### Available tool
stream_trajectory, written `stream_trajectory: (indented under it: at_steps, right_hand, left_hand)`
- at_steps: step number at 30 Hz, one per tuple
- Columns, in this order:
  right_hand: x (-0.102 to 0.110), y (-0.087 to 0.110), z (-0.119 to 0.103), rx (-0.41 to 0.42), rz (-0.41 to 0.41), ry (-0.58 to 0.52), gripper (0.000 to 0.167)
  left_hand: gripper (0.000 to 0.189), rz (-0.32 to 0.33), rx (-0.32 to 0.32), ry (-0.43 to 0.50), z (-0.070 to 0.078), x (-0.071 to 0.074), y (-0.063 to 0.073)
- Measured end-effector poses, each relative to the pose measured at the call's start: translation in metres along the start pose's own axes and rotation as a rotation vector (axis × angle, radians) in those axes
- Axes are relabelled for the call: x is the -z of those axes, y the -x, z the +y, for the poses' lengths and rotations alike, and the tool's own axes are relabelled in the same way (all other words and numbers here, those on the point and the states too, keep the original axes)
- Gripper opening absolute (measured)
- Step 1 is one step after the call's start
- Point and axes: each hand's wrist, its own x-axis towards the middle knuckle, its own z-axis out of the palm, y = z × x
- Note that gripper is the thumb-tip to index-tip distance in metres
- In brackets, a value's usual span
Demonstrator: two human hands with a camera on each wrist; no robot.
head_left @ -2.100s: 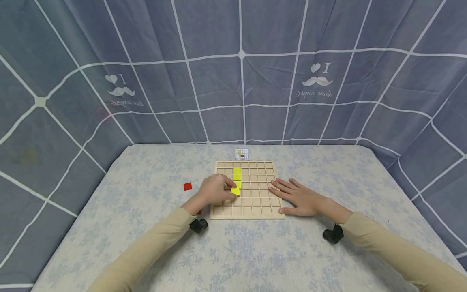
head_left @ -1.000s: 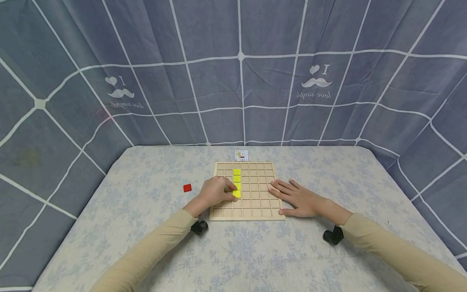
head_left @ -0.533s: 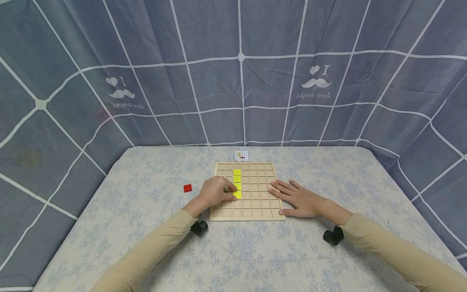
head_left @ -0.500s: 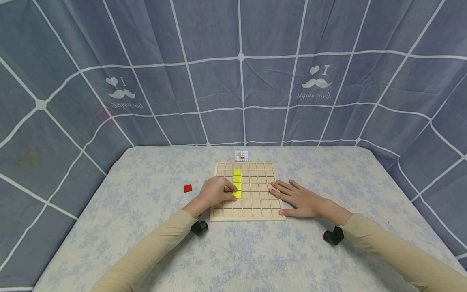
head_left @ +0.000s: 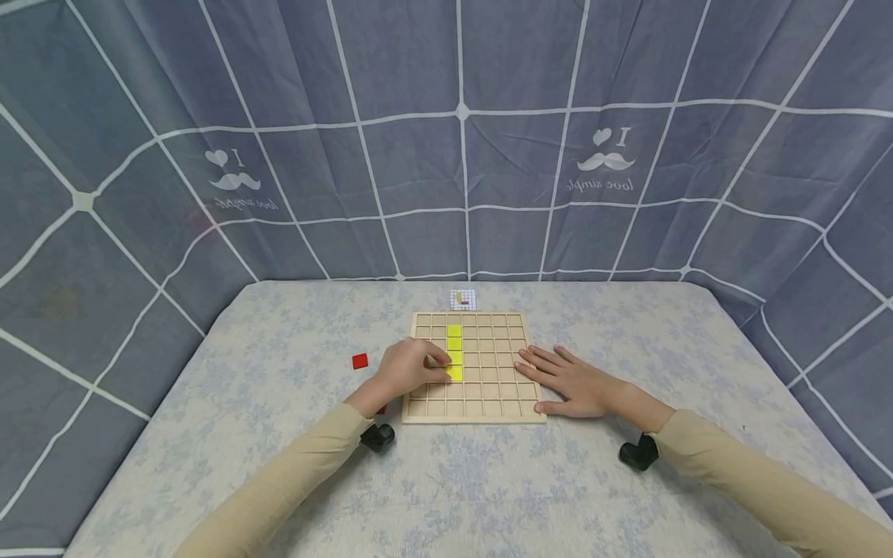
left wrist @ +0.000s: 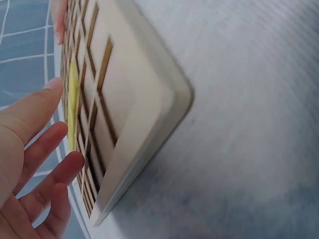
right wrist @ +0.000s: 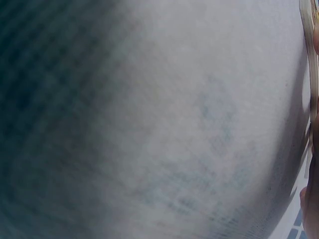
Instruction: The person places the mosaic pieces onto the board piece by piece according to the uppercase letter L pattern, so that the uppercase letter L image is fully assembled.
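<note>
A wooden grid board [head_left: 474,421] lies on the table, with a column of several yellow square tiles [head_left: 455,332] set in its cells left of centre. My left hand [head_left: 408,366] hovers over the board's left side, thumb and fingers spread beside the lowest tiles and holding nothing. In the left wrist view, a gap shows between thumb [left wrist: 42,107] and fingers, near the yellow strip [left wrist: 73,107]. My right hand [head_left: 575,385] lies flat, fingers on the board's right edge; the right wrist view catches only a sliver of it.
One red tile [head_left: 360,361] lies on the tablecloth left of the board. Another red tile [head_left: 380,410] is mostly hidden by my left wrist. Behind the board sits a small printed grid card [head_left: 463,300] with yellow and red marks. A grey-blue curtain [head_left: 530,170] surrounds the table.
The lowest yellow tile, pinched and askew at first, now lies square in its cell. My left hand has let go of it and shifted slightly left. The right hand stays put.
</note>
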Motion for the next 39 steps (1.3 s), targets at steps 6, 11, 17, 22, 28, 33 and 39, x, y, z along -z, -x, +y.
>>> stream_trajectory:
  at_steps: [6,11,17,22,28,33,39]
  right_hand:
    - [-0.002,0.0,0.0,-0.003,0.001,0.003,0.073]
    - [-0.001,0.001,-0.001,-0.001,0.005,-0.012,0.073]
    - [-0.001,0.001,-0.001,0.002,0.004,-0.01,0.073]
    - [-0.002,0.001,-0.001,0.009,0.016,0.001,0.073]
    - [-0.003,0.001,0.001,0.009,0.029,-0.007,0.073]
    - [-0.005,0.001,0.002,0.018,0.039,-0.007,0.073]
    - [-0.006,0.0,0.003,0.001,0.017,-0.016,0.073]
  left_hand:
    - [0.021,0.042,0.047,0.043,-0.008,0.013,0.007]
    - [0.021,0.089,0.053,0.056,-0.023,0.028,0.017]
    - [0.025,0.136,0.078,0.057,-0.046,0.049,0.029]
    - [0.029,0.144,0.124,0.077,-0.066,0.061,0.038]
    - [0.031,0.171,0.15,0.139,-0.089,0.061,0.047]
    - [0.034,0.168,0.177,0.211,-0.107,0.058,0.052]
    - [0.039,0.144,0.228,0.257,-0.115,0.058,0.055]
